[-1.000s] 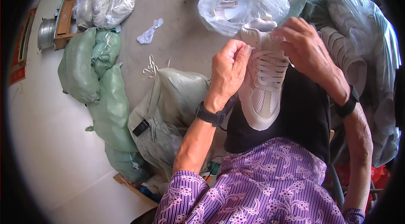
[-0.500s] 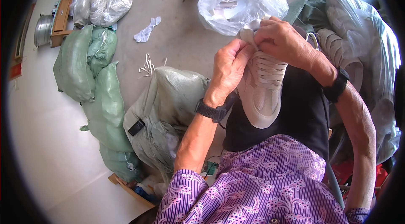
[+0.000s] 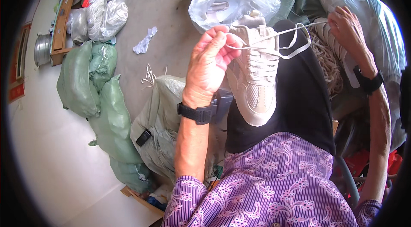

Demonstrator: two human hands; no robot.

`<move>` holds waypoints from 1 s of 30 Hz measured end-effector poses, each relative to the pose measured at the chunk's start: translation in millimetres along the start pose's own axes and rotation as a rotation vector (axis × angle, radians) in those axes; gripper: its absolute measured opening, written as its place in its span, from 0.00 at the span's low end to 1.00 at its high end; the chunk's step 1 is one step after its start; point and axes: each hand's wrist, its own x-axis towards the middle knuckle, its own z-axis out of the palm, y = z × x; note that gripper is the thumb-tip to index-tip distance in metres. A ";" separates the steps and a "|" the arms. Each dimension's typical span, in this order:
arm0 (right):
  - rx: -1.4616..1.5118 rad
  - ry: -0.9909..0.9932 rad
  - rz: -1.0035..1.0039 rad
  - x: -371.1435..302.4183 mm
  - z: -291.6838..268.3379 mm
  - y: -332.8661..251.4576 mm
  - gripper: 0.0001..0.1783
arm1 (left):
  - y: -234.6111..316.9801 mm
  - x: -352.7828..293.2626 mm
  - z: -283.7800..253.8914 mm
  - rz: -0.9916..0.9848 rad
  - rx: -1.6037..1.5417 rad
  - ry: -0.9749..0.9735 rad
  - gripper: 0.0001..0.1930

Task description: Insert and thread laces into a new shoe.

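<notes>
Right hand (image 3: 346, 30) swung well out to the right, fingertips pinching a flat off-white shoelace (image 3: 291, 57); moments ago both hands met at the collar. Left hand (image 3: 207, 62) pinches lace beside the tongue. Off-white sneaker (image 3: 257, 94) over black-clad lap (image 3: 299, 107), toe toward wearer. Slack apparently being drawn out

We cannot see where the lace (image 3: 291, 57) ends inside the right hand's (image 3: 350, 32) fingers. The left hand (image 3: 207, 64) hides part of the shoe's (image 3: 259, 79) side, and its underside is turned from us. The top edge cuts off the clear bag (image 3: 239, 6); its film blurs the contents for us. The black device (image 3: 143, 137) is too small for us to identify.
</notes>
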 end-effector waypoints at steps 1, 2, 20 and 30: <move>0.006 0.001 0.003 -5.5 4.2 6.5 0.04 | -2.1 -0.2 -0.4 -0.002 0.007 0.001 0.12; 0.012 -0.016 0.059 -10.9 7.7 14.1 0.04 | -4.8 2.0 0.2 -0.021 0.000 0.014 0.12; 0.518 0.090 -0.272 -7.3 18.4 -102.8 0.04 | -7.0 23.5 76.1 0.094 1.328 -0.120 0.08; 0.444 0.118 -0.225 -7.1 22.9 -115.5 0.05 | -10.7 52.2 84.3 -0.090 1.611 -0.259 0.07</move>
